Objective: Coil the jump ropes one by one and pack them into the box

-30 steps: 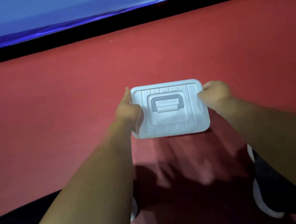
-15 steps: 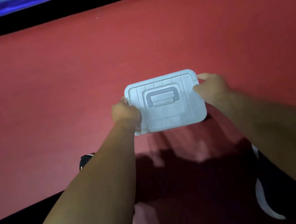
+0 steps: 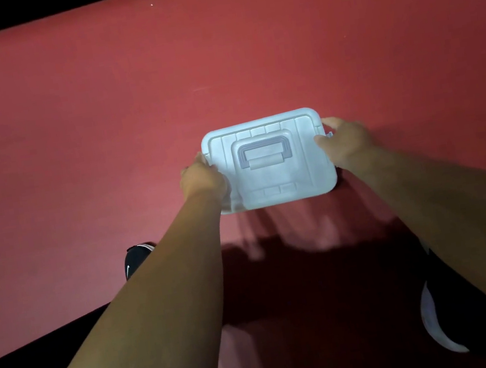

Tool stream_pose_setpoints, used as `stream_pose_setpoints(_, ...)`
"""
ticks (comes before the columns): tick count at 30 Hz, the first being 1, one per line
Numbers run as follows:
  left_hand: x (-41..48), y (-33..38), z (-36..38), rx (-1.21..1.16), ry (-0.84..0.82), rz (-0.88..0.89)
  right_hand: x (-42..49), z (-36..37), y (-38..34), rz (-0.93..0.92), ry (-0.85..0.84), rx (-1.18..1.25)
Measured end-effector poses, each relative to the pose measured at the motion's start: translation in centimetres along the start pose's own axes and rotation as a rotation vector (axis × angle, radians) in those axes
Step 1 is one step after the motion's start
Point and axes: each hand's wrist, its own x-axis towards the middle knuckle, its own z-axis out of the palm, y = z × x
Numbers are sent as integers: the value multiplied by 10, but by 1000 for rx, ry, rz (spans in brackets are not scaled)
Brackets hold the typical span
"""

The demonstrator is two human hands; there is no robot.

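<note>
Where the box is: we hold the white box (image 3: 267,188) out in front of us, between our two hands, over the red floor (image 3: 100,126). We cannot tell if it sits on the floor or hangs just above it.
Lid: the lid (image 3: 309,158) is on the box, so we cannot see inside. It is turned a little, with its right end farther from us.
Handle: a gray handle (image 3: 264,153) lies flat in the middle of the lid.
Left hand: our left hand (image 3: 203,178) grips the left short side, with its fingers curled round the edge and its back toward us.
Right hand: our right hand (image 3: 347,144) grips the right short side, with the thumb on top of the lid and the fingers round the edge.
Arms: our bare left arm (image 3: 159,306) and right arm (image 3: 463,229) reach up from the bottom of the picture.
Shadow: a dark shadow (image 3: 311,271) lies on the floor on our side of the box.
Shoes: a black shoe (image 3: 135,260) with a white mark peeks out beside the left arm. The other shoe (image 3: 436,325), with a white sole, shows beside the right arm.
Far edge: a black strip (image 3: 21,15) runs along the top of the floor.
</note>
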Motion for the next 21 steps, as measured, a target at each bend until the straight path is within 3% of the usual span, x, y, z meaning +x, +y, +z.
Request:
stream_pose_setpoints(7,-1,0,8,-234,-25,-59,7,10,-1,107,-82,-87)
stream_pose_setpoints(15,-2,-4,12,-270,22,-31,4,9,-16,96,110,-162)
stream_pose_setpoints(21,-8,-2,10,-350,-37,-88,-3,9,-23,65,147,-276)
